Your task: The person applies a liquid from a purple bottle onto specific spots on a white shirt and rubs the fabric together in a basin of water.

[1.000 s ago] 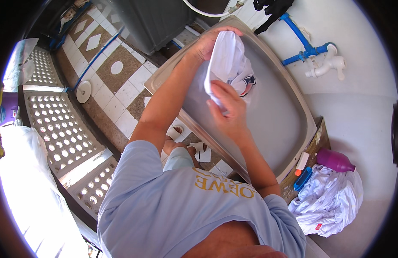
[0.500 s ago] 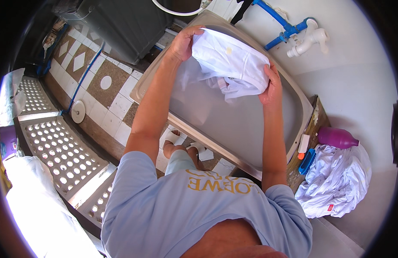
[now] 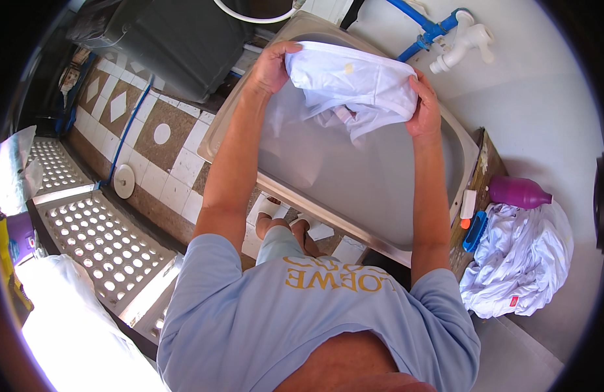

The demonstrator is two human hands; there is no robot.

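Note:
A wet white garment (image 3: 354,75) with a small yellowish stain is stretched between my two hands over a metal sink (image 3: 328,214). My left hand (image 3: 273,68) is closed on its upper left edge. At the opposite side, my right hand (image 3: 426,108) grips the hem, fingers partly behind the fabric. The lower folds hang down toward the cloudy grey water (image 3: 360,183) in the sink; which kind of garment it is, I cannot tell.
A white tap (image 3: 468,47) on blue pipes juts from the wall. To the right lie a purple bottle (image 3: 519,192), a blue brush (image 3: 474,232) and heaped white laundry (image 3: 521,261). A dark grey appliance (image 3: 171,46) stands at the far left, a perforated panel (image 3: 106,242) nearer.
My hands have moved slightly apart, the right one going right, and the garment is spread wider and more level. The view has shifted a little.

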